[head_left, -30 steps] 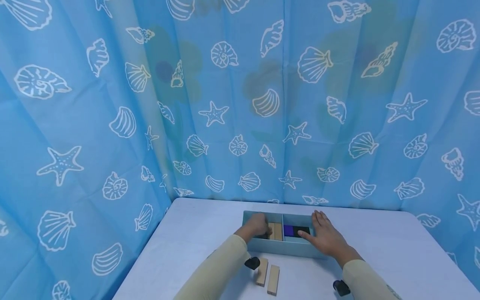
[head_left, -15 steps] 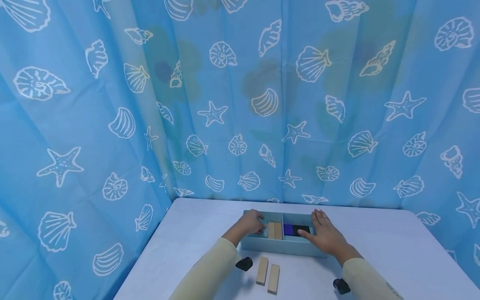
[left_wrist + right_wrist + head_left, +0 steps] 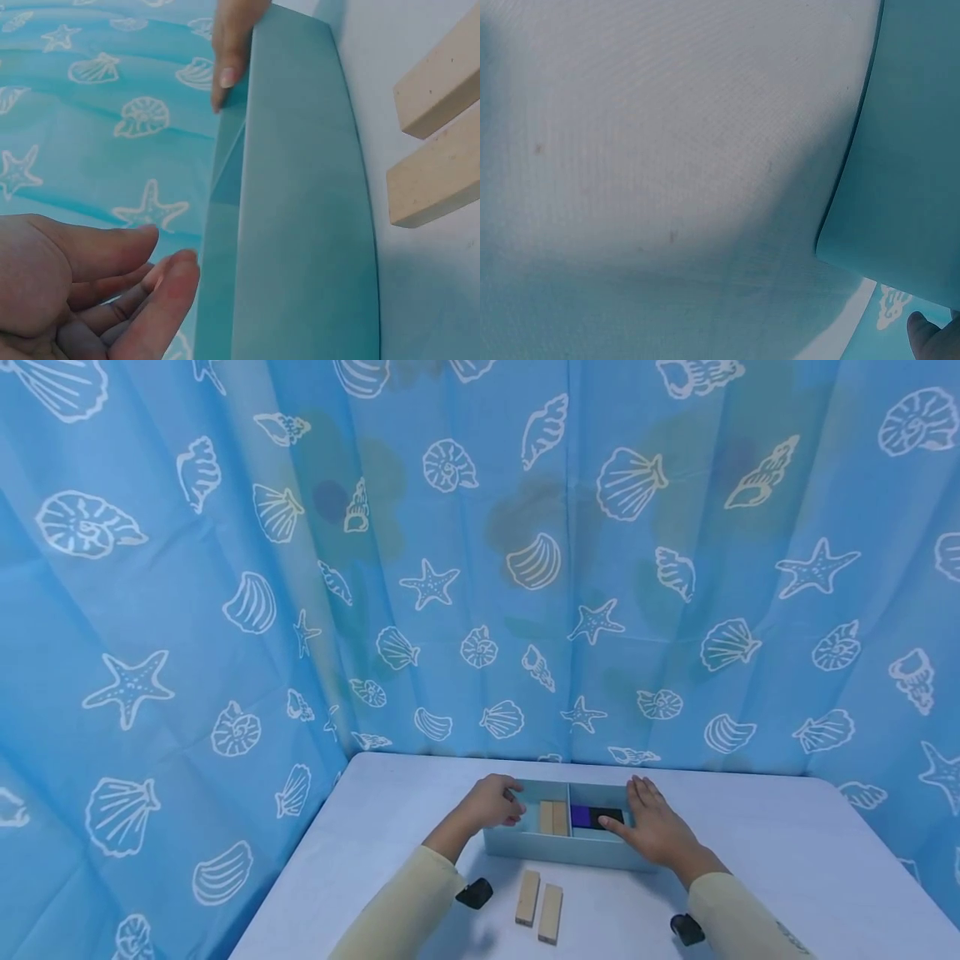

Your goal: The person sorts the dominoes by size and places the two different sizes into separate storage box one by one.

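Observation:
A pale blue divided box (image 3: 570, 851) stands on the white table. Two wooden blocks (image 3: 553, 818) lie side by side in its left compartment, against the divider. A purple block (image 3: 581, 816) and a black block (image 3: 606, 815) sit in the right compartment. My left hand (image 3: 490, 802) is at the box's left end, fingers loosely bent; the left wrist view shows nothing between thumb and fingertips. My right hand (image 3: 657, 828) rests over the box's right end with straight fingers, thumb reaching inward by the black block.
Two more wooden blocks, one on the left (image 3: 527, 897) and one on the right (image 3: 551, 913), lie on the table (image 3: 360, 860) in front of the box. Behind the table's far edge hangs a blue shell-patterned curtain (image 3: 465, 610).
My left hand has come up out of the left compartment and moved left to the box's end, uncovering the inside. My right hand stays at the right end.

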{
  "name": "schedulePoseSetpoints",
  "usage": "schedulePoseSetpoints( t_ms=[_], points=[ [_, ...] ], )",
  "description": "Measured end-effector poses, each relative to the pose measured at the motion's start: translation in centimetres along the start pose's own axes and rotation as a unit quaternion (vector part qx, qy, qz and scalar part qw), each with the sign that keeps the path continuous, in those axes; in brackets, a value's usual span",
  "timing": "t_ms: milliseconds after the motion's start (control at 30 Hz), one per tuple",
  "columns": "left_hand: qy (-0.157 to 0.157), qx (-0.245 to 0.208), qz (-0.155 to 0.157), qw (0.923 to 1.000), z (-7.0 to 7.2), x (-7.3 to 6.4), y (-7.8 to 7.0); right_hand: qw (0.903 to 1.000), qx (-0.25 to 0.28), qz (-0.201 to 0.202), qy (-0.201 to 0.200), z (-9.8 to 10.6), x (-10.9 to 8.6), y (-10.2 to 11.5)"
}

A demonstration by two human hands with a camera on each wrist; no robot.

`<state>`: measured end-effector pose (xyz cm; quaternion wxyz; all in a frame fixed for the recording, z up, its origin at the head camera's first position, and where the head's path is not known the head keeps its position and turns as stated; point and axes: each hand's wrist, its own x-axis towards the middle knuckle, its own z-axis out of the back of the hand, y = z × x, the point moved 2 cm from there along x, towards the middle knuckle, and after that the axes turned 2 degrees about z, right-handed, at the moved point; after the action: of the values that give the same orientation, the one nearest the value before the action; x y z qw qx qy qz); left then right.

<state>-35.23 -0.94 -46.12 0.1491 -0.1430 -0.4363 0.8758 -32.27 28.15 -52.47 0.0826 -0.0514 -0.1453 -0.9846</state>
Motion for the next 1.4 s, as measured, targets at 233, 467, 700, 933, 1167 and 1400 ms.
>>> schedulePoseSetpoints(
  t_ms=[233,467,700,933,1167,1400],
  points=[
    [-0.001,-0.001,-0.020,0.9998,0.3,-1.5,-0.2,1.0000,0.004,-0.001,0.001,0.1,0.0,-0.2],
    [0.008,0.011,-0.031,0.9994,-0.5,-2.9,0.7,0.9999,-0.002,-0.010,0.007,0.1,0.0,-0.2],
    [0.021,-0.026,-0.029,0.9990,-1.7,-4.2,1.9,0.9998,0.003,-0.013,0.011,0.2,-0.1,0.0],
    [0.050,-0.038,0.005,0.9980,-2.6,-4.8,3.0,0.9998,0.002,-0.013,0.015,0.2,-0.1,0.1],
    [0.074,-0.005,0.038,0.9965,-3.9,-5.5,4.3,0.9998,0.002,-0.012,0.013,0.1,-0.1,0.1],
    [0.082,0.004,0.060,0.9948,-4.7,-5.9,5.0,1.0000,0.002,-0.007,0.003,-0.2,-0.1,0.0]
  ],
)
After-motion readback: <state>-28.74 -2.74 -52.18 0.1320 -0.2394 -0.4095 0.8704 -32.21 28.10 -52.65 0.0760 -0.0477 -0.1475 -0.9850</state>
